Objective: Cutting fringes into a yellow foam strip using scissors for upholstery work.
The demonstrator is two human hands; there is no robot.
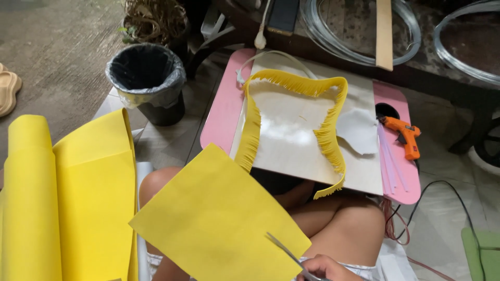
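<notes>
A large yellow sheet (213, 229) lies tilted over my lap at the bottom middle. My right hand (325, 269) shows at the bottom edge, closed on a pair of scissors (286, 251) whose blades rest against the sheet's lower right edge. My left hand is out of sight, probably under the sheet. Farther away, a long yellow fringed strip (327, 136) curls across a pale board (291, 140) that rests on a small pink table (221, 112).
An orange glue gun (405, 134) lies on the pink table's right side beside thin glue sticks (389, 164). Rolled yellow sheets (62, 203) stand at the left. A black-lined waste bin (149, 79) sits behind them. Clear tubing coils (359, 31) lie on the dark bench beyond.
</notes>
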